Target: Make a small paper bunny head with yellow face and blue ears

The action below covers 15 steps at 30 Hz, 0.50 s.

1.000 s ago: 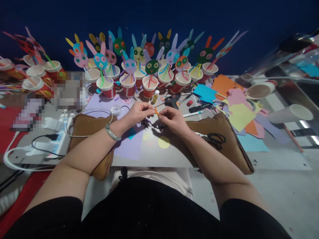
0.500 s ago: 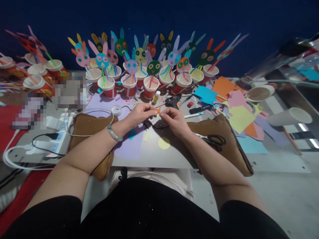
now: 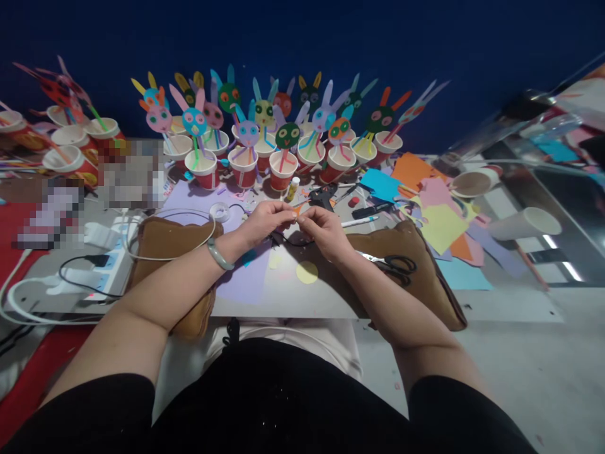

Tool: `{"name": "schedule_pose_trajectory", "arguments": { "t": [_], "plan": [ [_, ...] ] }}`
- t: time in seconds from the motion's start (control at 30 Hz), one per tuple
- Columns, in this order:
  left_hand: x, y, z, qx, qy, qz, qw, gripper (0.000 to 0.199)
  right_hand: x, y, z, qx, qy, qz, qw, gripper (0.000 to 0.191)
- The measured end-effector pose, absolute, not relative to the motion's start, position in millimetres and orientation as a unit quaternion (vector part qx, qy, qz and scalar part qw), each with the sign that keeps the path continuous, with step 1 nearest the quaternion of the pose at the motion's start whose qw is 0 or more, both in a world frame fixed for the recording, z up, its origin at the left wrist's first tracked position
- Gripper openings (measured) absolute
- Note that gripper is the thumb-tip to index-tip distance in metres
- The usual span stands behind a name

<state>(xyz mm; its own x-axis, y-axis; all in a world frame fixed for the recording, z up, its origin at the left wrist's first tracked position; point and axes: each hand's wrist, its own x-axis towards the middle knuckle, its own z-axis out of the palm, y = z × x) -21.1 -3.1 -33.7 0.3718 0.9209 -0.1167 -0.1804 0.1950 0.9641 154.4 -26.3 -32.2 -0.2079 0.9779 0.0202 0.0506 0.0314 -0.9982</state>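
Orange piece (image 3: 297, 211): it sits right at your fingertips, over the bench (image 3: 288, 304), straight ahead of your body's middle. Nearest to you, the yellow disc (image 3: 307, 272) lies flat between your forearms, and the scissors (image 3: 388, 261) rest on the brown cushion (image 3: 428, 280), just beside your right forearm. Farther out, your left hand (image 3: 270, 222) comes in from the left, its thumb and fingers drawn together in a pinch on the piece. Your right hand (image 3: 325, 232) pinches at it from the other side, its tips meeting or nearly meeting the left ones. So the piece lies to the right of your left hand and to the left of your right, neither plainly nearer. Its long axis is too hidden to tell. Just beyond are the small bottle (image 3: 293, 189) and the glue gun (image 3: 322, 198); farther back stand the cups (image 3: 282, 172).
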Motion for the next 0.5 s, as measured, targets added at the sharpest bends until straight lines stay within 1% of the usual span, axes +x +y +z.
{"name": "schedule_pose_trajectory", "arguments": {
  "t": [0.1, 0.2, 0.3, 0.37, 0.43, 0.47, 0.5],
  "plan": [
    [-21.7, -1.3, -32.5, 0.485, 0.383, 0.414, 0.669, 0.018, 161.2, -25.1, -19.5, -0.461, -0.595, 0.507, 0.42, 0.045],
    [-23.9, 1.2, -29.0, 0.491, 0.39, 0.415, 0.659, 0.015, 183.5, -31.4, 6.2, -0.487, -0.663, 0.428, 0.374, 0.041],
    [-25.9, 2.2, -25.0, 0.492, 0.406, 0.416, 0.648, 0.01, 220.0, -48.1, 31.5, -0.543, -0.722, 0.339, 0.262, 0.034],
    [-26.5, 1.9, -22.9, 0.493, 0.419, 0.415, 0.64, 0.008, 248.5, -62.4, 39.7, -0.603, -0.743, 0.25, 0.144, 0.028],
    [-26.6, 1.4, -21.7, 0.498, 0.419, 0.415, 0.636, 0.008, 276.8, -77.0, 39.0, -0.67, -0.727, 0.146, 0.03, 0.02],
    [-26.6, 1.2, -21.3, 0.5, 0.417, 0.417, 0.634, 0.008, 289.9, -84.0, 35.8, -0.696, -0.711, 0.103, -0.01, 0.02],
    [-26.6, 0.9, -20.9, 0.503, 0.415, 0.419, 0.632, 0.008, 301.9, -90.5, 31.3, -0.708, -0.7, 0.086, -0.035, 0.019]
  ]
}}
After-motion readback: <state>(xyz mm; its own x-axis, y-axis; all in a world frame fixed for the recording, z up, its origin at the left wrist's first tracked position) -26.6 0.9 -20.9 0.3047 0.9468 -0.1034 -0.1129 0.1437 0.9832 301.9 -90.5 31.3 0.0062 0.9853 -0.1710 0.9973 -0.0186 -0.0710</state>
